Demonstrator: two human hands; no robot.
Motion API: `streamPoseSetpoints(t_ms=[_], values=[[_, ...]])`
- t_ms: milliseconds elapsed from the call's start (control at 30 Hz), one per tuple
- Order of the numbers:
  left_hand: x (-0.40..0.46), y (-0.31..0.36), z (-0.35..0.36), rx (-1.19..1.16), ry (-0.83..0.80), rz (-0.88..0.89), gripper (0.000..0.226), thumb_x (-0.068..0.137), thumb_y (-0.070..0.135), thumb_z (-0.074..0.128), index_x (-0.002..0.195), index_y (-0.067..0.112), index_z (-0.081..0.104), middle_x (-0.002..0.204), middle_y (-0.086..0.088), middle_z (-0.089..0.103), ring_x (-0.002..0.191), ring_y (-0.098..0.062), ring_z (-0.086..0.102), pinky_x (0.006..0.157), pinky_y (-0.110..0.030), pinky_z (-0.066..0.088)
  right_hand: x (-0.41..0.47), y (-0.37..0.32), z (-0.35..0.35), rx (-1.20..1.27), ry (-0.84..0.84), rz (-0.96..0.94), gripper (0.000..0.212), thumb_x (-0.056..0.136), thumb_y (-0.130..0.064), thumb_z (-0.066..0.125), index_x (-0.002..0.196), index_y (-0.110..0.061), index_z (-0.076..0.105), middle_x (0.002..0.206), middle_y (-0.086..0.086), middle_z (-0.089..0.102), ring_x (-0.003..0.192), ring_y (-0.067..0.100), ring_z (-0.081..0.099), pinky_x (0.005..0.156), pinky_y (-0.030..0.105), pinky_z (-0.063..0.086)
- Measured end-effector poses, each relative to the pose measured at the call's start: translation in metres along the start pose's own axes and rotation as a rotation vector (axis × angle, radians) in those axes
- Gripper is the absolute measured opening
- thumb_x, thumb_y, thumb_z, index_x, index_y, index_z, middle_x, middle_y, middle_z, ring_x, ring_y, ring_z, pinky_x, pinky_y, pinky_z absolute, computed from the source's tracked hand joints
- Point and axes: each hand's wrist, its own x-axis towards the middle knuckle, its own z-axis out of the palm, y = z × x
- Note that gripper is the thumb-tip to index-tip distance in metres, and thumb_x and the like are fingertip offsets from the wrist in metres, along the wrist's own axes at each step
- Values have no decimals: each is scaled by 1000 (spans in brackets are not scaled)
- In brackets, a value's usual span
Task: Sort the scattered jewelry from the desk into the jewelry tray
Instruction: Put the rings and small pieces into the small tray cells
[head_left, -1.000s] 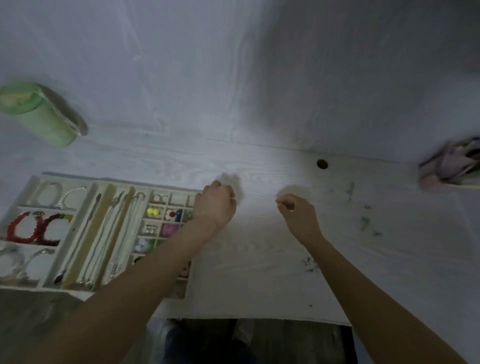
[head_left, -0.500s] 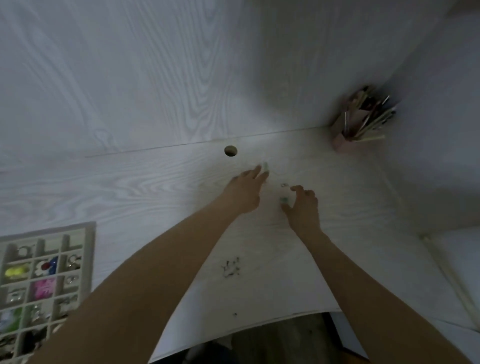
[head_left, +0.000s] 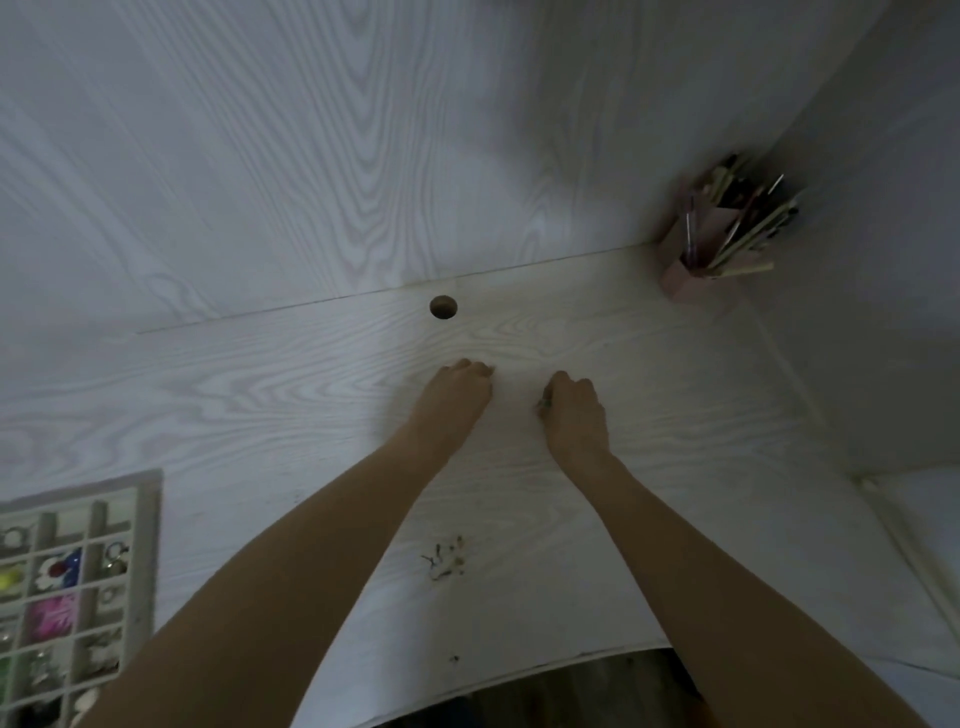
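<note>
So both hands are out in the middle of the desk (head_left: 649, 364), side by side with a bit of bare wood between them. The left hand (head_left: 457, 392) has its fingers curled down onto the surface, fingertips bunched at the far side, but I honestly can't tell if it's pinching anything. The right hand (head_left: 574, 410) is curled too, and there's a small dark-and-shiny bit of jewelry (head_left: 544, 405) poking out at its thumb side, so it looks like it's gripping that piece. Too blurry to say what kind.

The jewelry tray (head_left: 143, 551) sits way off at the near left, well apart from both hands, only partly in view. Its small square compartments hold colorful stuff: something pink, something yellow, a blue and white piece, some silvery rings.

Desk is whitish wood grain, with a round cable hole (head_left: 443, 307) just beyond the hands and some scribble marks (head_left: 445, 560) on the near part between the forearms. Back panel is the same pale wood. A pink pen holder (head_left: 696, 260) stuffed with pens sits in the far right corner against the wall.
</note>
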Motion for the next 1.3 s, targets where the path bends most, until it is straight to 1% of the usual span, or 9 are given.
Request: streamPoseSetpoints(t_ms=[167,267,367,467,600,767,933,1100,1300], values=[[-11,-2,-7,-170,20,-172,22,92,-3,42,111,5,49,107,-14,52,94,-27,52,76,-30,40,2,0,4,55,-23,-40,24,97,-13,47,117,0,52,120,16,50,107,27,51,81,27,35],[-14,-9,-14,-298,-42,-236,31,92,-2,45,122,2,51,116,-15,52,103,-29,53,85,-31,42,1,-3,3,221,-5,-111,8,90,-7,57,94,0,60,97,8,53,93,23,54,69,19,30],[-27,-23,-22,-541,22,-352,22,91,7,56,111,4,65,111,-10,63,102,-20,59,83,-17,41,-9,-15,-5,719,-106,8,8,88,-7,63,83,-4,57,78,-2,57,72,14,59,65,19,42],[-49,-35,-35,-810,122,-428,12,88,12,63,97,10,71,94,0,69,85,-8,62,72,-6,41,-23,-31,-12,1305,-291,116,13,91,-4,58,82,-7,50,90,10,70,79,19,70,64,21,54],[-79,-50,-58,-1032,160,-400,4,85,11,67,86,14,69,84,2,69,78,-8,65,77,-18,49,-36,-57,-21,1600,-467,106,8,94,-1,52,88,-8,52,90,11,73,83,21,72,69,23,56],[-123,-73,-88,-1110,178,-339,12,86,5,64,94,-3,69,83,-7,67,73,-8,62,72,-16,50,-52,-104,-23,1586,-657,23,16,93,3,49,102,-5,59,84,9,72,77,19,71,69,24,57],[-169,-106,-102,-1020,168,-377,11,86,2,64,80,11,68,77,0,66,71,-6,62,73,-18,50,-79,-161,-19,1408,-842,17,11,92,-10,53,93,-3,61,79,9,63,69,19,63,63,26,54],[-219,-144,-113,-874,140,-459,6,81,6,71,81,12,69,72,4,68,63,1,62,72,-18,51,-109,-219,1,1090,-691,-288,14,92,-12,59,78,-8,60,69,4,61,57,12,56,56,22,47],[-276,-192,-122,-834,100,-578,11,77,11,76,86,15,73,79,6,68,73,-3,62,72,-16,47,-139,-282,18,1036,-726,-330,12,88,-2,58,77,-4,61,66,6,63,53,14,58,51,21,45]])
